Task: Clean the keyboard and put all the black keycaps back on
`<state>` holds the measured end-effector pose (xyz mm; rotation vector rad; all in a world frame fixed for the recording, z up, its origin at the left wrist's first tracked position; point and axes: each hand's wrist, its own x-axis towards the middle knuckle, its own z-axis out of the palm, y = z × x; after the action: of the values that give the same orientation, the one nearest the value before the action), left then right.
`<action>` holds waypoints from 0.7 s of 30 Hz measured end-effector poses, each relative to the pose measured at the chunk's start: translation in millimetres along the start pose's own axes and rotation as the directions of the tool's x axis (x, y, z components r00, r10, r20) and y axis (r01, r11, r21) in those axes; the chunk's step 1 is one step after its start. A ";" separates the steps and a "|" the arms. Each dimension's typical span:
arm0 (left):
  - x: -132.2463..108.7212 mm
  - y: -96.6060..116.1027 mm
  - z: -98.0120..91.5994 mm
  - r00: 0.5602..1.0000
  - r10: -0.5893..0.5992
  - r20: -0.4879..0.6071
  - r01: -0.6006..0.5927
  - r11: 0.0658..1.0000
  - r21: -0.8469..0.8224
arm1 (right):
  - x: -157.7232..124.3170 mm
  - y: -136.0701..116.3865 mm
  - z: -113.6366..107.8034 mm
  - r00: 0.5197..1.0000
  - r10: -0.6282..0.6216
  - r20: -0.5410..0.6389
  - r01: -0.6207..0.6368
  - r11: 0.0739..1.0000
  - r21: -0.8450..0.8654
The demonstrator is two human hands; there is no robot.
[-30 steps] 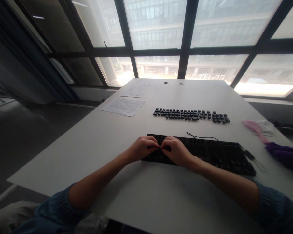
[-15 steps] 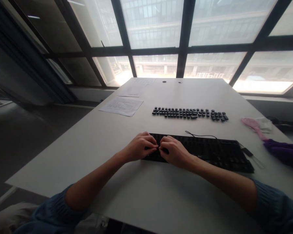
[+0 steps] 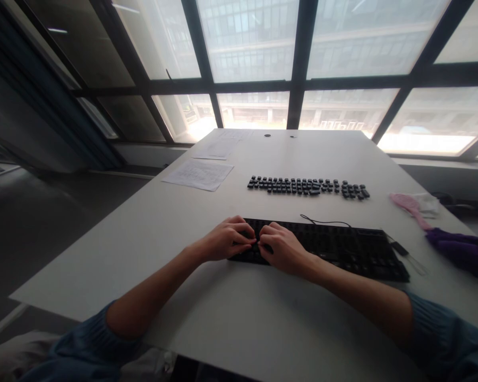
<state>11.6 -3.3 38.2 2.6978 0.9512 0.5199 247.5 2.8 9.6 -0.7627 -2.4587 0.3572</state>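
Observation:
A black keyboard (image 3: 342,249) lies on the white table (image 3: 151,249) in front of me. Both hands rest on its left end with curled fingers, their fingertips meeting over the keys. My left hand (image 3: 225,241) and my right hand (image 3: 282,246) pinch together at something small and dark that I cannot make out. Beyond the keyboard, several loose black keycaps (image 3: 306,186) are laid out in rows. A thin black cable (image 3: 322,220) loops off the keyboard's back edge.
Printed sheets of paper (image 3: 199,174) lie at the far left, with more papers (image 3: 219,147) behind them. A pink brush (image 3: 408,207) and a purple cloth (image 3: 458,248) sit at the right edge. A small wire tool (image 3: 406,253) lies beside the keyboard's right end. Large windows stand behind.
Both hands stay pinched together on the keyboard's left end, shifting only slightly. The view has drifted a little.

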 end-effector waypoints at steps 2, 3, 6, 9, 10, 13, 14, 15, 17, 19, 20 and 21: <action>0.0 1.8 -0.3 1.000 0.001 -0.008 -0.001 1.000 -0.012 | 0.5 -0.2 -0.4 1.000 0.003 0.003 -0.003 1.000 0.001; -0.1 2.6 -0.2 1.000 0.002 -0.017 -0.002 1.000 -0.016 | 0.9 -0.2 -0.6 1.000 0.003 0.006 -0.003 1.000 0.002; 0.3 3.8 2.4 0.999 -0.001 -0.052 -0.001 1.000 -0.028 | 1.6 0.8 -0.7 1.000 0.002 0.009 -0.002 1.000 -0.004; 1.3 1.8 8.2 0.994 0.011 -0.113 -0.016 0.999 -0.049 | 1.4 2.5 -0.1 1.000 0.001 0.006 -0.001 1.000 -0.013; 1.7 0.6 10.2 0.991 0.020 -0.136 -0.028 0.998 -0.056 | 1.3 2.8 0.0 1.000 0.003 0.005 -0.003 1.000 -0.012; 2.0 -2.8 14.0 0.977 0.044 -0.207 -0.062 0.994 -0.086 | 1.6 2.1 -2.0 1.000 0.019 0.001 -0.019 1.000 0.007; 1.9 -3.5 14.0 0.972 0.046 -0.230 -0.070 0.993 -0.096 | 2.0 1.4 -4.0 1.000 0.029 -0.004 -0.029 0.999 0.016; 1.8 -4.0 13.1 0.966 0.045 -0.255 -0.074 0.992 -0.104 | 2.6 0.7 -6.7 0.999 0.040 -0.012 -0.040 0.999 0.024; 2.6 -5.3 8.6 0.952 0.024 -0.305 -0.060 0.992 -0.111 | 4.6 0.9 -14.9 0.997 0.072 -0.034 -0.071 0.997 0.032; 6.6 -9.0 1.1 0.933 -0.030 -0.358 -0.006 0.995 -0.098 | 8.4 5.9 -25.8 0.991 0.125 -0.056 -0.125 0.992 0.016; 10.6 -12.6 -3.2 0.921 -0.065 -0.383 0.034 0.996 -0.087 | 11.5 10.9 -31.8 0.985 0.159 -0.064 -0.160 0.987 -0.001; 16.2 -17.6 -7.4 0.910 -0.100 -0.403 0.075 0.994 -0.076 | 15.6 17.9 -37.8 0.978 0.196 -0.073 -0.198 0.980 -0.021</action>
<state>10.6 21.2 43.2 2.5253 1.1281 1.1038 265.9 29.8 40.0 -1.0171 -2.3323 0.3629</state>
